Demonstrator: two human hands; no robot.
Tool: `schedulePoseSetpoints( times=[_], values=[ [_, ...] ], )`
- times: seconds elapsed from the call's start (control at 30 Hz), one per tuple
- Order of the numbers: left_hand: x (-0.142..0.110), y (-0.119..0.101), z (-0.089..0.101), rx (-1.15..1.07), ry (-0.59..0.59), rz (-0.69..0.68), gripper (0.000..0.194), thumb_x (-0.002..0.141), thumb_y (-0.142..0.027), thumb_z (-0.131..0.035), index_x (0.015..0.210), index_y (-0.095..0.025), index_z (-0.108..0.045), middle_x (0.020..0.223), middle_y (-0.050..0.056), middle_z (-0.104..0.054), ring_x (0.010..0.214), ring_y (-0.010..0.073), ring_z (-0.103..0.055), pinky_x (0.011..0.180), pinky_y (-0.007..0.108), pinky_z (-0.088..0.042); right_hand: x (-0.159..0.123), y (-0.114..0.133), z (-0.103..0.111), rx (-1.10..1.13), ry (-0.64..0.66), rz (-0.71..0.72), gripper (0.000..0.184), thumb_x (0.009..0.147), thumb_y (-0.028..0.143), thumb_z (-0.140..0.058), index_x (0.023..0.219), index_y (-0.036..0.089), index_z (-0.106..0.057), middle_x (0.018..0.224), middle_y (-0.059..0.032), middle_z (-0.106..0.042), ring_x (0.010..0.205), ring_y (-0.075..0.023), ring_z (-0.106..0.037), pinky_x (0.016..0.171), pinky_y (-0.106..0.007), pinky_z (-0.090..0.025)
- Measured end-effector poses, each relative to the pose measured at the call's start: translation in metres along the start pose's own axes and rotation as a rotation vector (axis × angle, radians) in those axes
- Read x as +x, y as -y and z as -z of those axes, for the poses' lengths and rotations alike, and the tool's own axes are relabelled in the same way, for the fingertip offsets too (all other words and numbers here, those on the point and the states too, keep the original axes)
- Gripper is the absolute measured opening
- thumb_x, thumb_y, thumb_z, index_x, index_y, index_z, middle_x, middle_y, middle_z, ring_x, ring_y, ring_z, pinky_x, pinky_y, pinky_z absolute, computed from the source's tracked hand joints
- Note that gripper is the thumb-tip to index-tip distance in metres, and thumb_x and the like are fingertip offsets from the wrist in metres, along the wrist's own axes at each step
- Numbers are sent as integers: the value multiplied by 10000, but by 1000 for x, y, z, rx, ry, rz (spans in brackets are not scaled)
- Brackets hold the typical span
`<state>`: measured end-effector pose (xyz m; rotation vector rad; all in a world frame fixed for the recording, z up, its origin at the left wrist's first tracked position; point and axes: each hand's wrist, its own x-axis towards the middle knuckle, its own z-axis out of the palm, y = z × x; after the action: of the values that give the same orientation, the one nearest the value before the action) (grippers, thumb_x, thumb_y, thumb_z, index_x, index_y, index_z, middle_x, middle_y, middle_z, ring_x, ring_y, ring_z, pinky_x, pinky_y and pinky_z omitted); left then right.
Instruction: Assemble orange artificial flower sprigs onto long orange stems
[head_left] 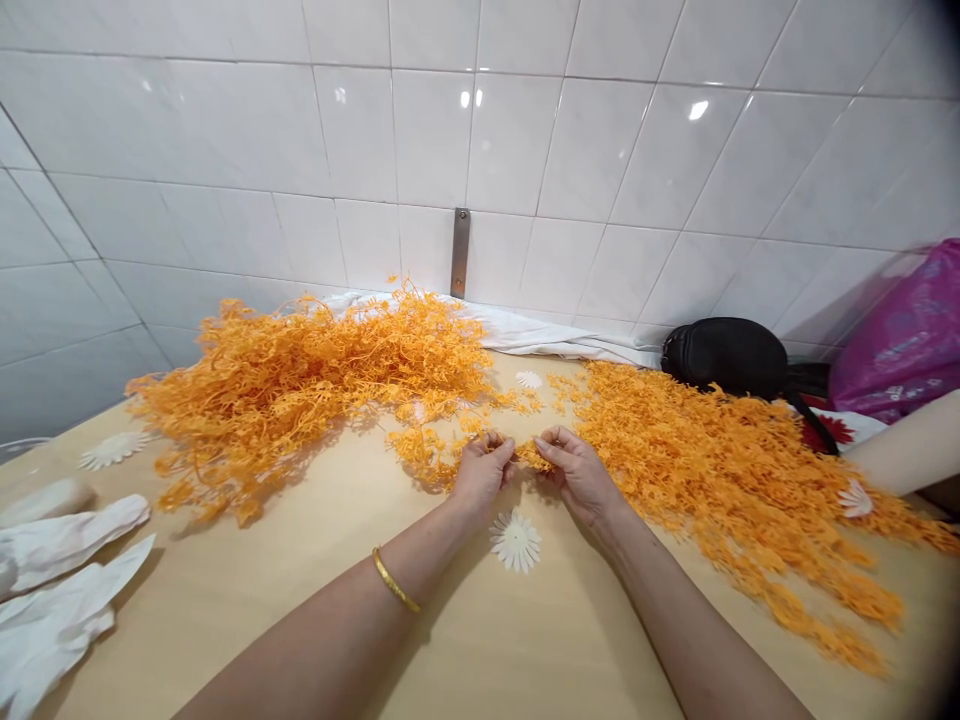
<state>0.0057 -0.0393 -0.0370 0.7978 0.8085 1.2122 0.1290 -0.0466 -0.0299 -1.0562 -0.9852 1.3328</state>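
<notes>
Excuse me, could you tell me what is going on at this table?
A person is pinching a small orange sprig between their left hand and right hand, above a light wooden table. Large heaps of similar orange sprigs lie on both sides of the hands, and a white daisy-shaped cutout lies just below them. White gloves lie at the left, and another person's forearm comes in at the right edge.

Bright overhead light, glare spots, warped edges
</notes>
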Motion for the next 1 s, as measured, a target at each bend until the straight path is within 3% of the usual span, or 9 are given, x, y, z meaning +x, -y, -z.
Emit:
schedulePoseSetpoints(
  times=[0.17, 0.27, 0.37, 0.57, 0.77, 0.87, 1.0],
  values=[
    [-1, -2, 0, 36, 37, -23, 192, 569, -133, -632, 551, -153, -442, 406, -64, -365, 348, 30, -323, 371, 189, -181, -2, 3, 2, 57, 92, -98, 301, 563, 300, -705, 821, 219, -572, 718, 14, -558, 605, -105, -505, 522, -222, -399],
    [0, -2, 1, 30, 52, -34, 158, 536, -59, -594, 572, -152, -472, 410, -65, -379, 339, 31, -319, 372, 192, -190, -2, 4, 2, 57, 129, -150, 258, 611, 395, -660, 750, 185, -606, 759, -30, -589, 635, -129, -526, 520, -240, -407],
    [2, -1, 2, 45, 43, -39, 178, 523, -20, -559, 602, -158, -478, 399, -70, -380, 324, 38, -321, 371, 194, -205, -2, 4, 2, 6, 140, -168, 291, 646, 444, -622, 739, 168, -631, 665, -24, -578, 568, -115, -504, 490, -235, -380],
    [2, -3, 1, 76, -34, -74, 201, 531, -8, -559, 640, -155, -477, 400, -73, -402, 326, 37, -335, 378, 186, -235, -5, 0, 2, -123, 200, -88, 244, 577, 237, -694, 803, 167, -634, 646, 18, -568, 491, -47, -417, 467, -196, -304],
    [2, -3, 2, 140, 25, -45, 143, 545, -65, -614, 588, -141, -501, 358, -64, -377, 320, 36, -324, 366, 182, -209, -2, 1, 0, -100, 34, -49, 236, 543, 217, -647, 775, 184, -621, 573, 37, -528, 463, -65, -422, 443, -209, -304],
    [2, -4, 2, 141, 18, -15, 148, 531, -25, -577, 588, -143, -509, 345, -66, -379, 302, 35, -310, 358, 181, -189, -1, 1, 1, -126, 14, -52, 218, 570, 294, -657, 747, 176, -608, 513, 44, -488, 434, -64, -399, 418, -203, -276],
    [1, -6, 1, 156, 6, -30, 150, 541, -8, -523, 544, -152, -476, 347, -61, -382, 301, 38, -307, 356, 186, -195, -2, 1, 3, -161, 104, -86, 287, 654, 450, -604, 695, 166, -584, 521, 30, -485, 429, -63, -385, 403, -201, -256]
  ],
)
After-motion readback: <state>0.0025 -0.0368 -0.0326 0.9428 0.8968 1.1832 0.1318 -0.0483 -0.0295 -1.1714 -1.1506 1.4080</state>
